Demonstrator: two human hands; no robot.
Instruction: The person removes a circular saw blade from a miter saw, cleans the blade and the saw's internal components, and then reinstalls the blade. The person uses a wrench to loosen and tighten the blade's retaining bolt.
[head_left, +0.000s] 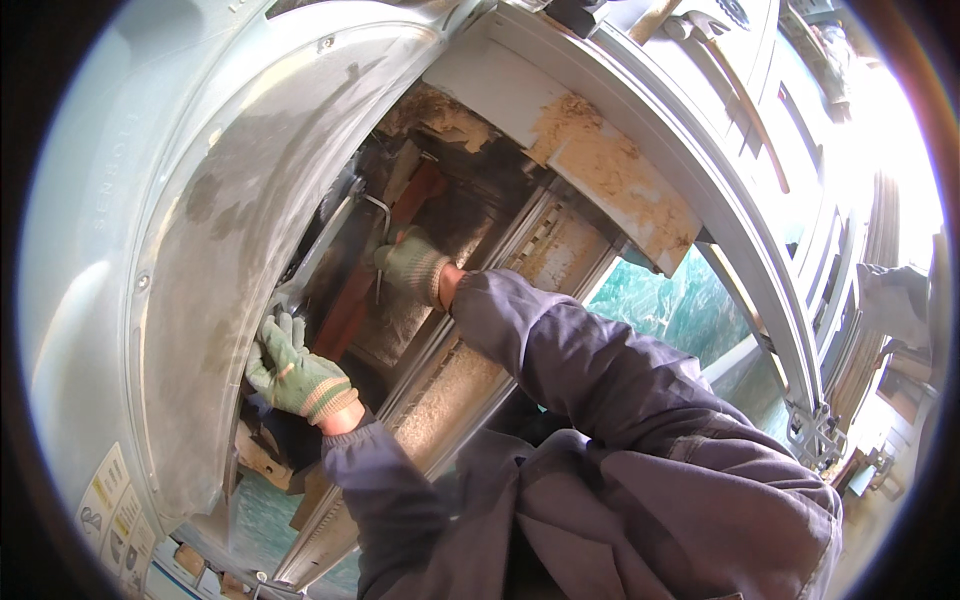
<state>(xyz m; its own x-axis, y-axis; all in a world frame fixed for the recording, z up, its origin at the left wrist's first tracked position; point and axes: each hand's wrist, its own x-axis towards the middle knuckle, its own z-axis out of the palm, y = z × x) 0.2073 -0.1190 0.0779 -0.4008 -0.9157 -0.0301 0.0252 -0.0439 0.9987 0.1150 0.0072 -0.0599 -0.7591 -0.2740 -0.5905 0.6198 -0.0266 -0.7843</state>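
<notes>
My right hand, in a green and tan knit work glove, grips a bent metal rod, which looks like a hex key. One end of the rod points to the dark metal mechanism inside the open machine; the other sticks out below my fist. My left hand, gloved alike, rests against the lower edge of the large curved grey cover. Its fingertips reach a shiny metal part, and the thumb side is partly hidden. Between the hands runs a reddish-brown metal bar.
Sawdust cakes the inner housing panel and the ledge beside metal rails. A claw hammer lies on the bright surface at upper right. Green sheeting shows below. A pictogram label sits on the machine's body.
</notes>
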